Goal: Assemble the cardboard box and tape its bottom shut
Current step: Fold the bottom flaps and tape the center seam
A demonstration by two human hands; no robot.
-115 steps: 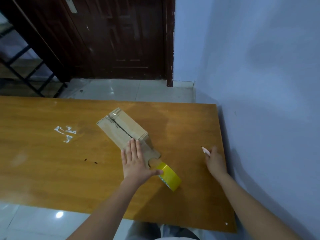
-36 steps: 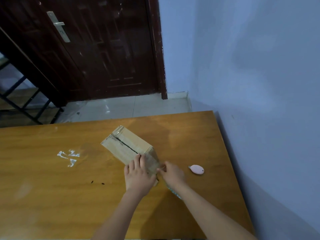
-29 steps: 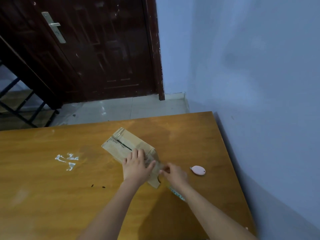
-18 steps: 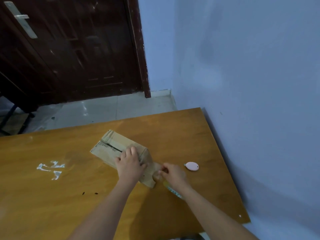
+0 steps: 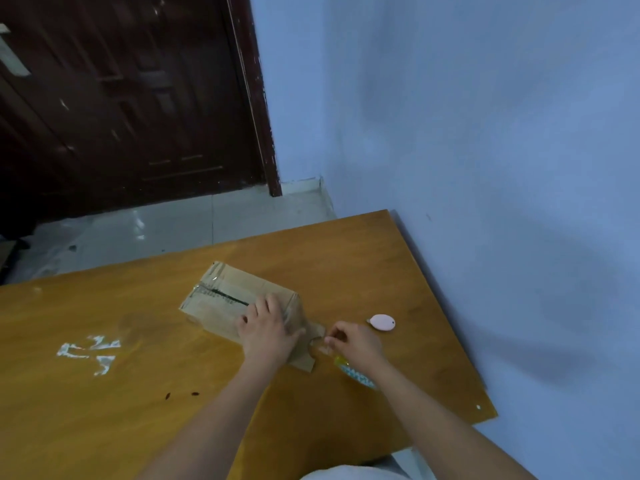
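The left hand (image 5: 265,332) presses flat on the cardboard box (image 5: 239,299) while the right hand (image 5: 356,344) pinches the tape roll (image 5: 355,372), its grip narrow, on the tabletop (image 5: 104,410)

One head-worn camera looks forward and steeply down from above the near edge of the surface (image 5: 104,410), close over both forearms, tilted, taking in the door (image 5: 121,98) and wall (image 5: 485,133) beyond.

No legible txt anywhere; dark print along the cardboard box (image 5: 225,299) seam is too blurred to read.
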